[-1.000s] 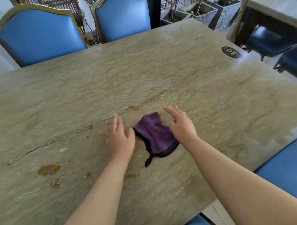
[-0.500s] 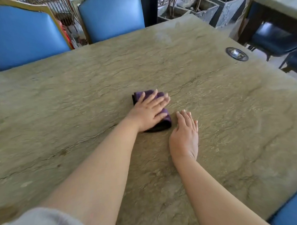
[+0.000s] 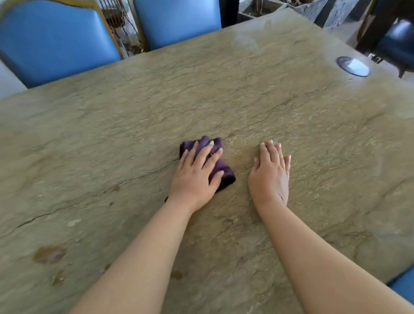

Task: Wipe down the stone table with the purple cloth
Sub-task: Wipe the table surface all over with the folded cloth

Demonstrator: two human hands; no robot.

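We have the left hand flat on the purple cloth, fingers straight and slightly spread, pressing rather than gripping; the cloth sits bunched near the centre of the stone table, its free edges showing at 12 and 3 o'clock of the hand. The right hand lies just beside it at 3 o'clock, palm down on bare stone, fingers straight and together, holding nothing, apart from the cloth. We judge the step in hand to be a wiping stroke with the left palm while the right braces. To do it well we keep even downward pressure through the whole palm so the cloth slides with the hand instead of rolling up under the fingers; it is already crumpled, so flattening it first would give more contact. The surface is rough, with a long crack running toward 2 o'clock, so the fabric may snag there; we wipe along the crack, not across. Brown stains sit at 8 o'clock of the cloth, near the front-left edge, and smaller spots lie close by; those likely need overlapping passes. A round metal disc sits at 2 o'clock near the far-right edge; we wipe round it. Blue chairs stand at 11 and 12 o'clock beyond the far edge.
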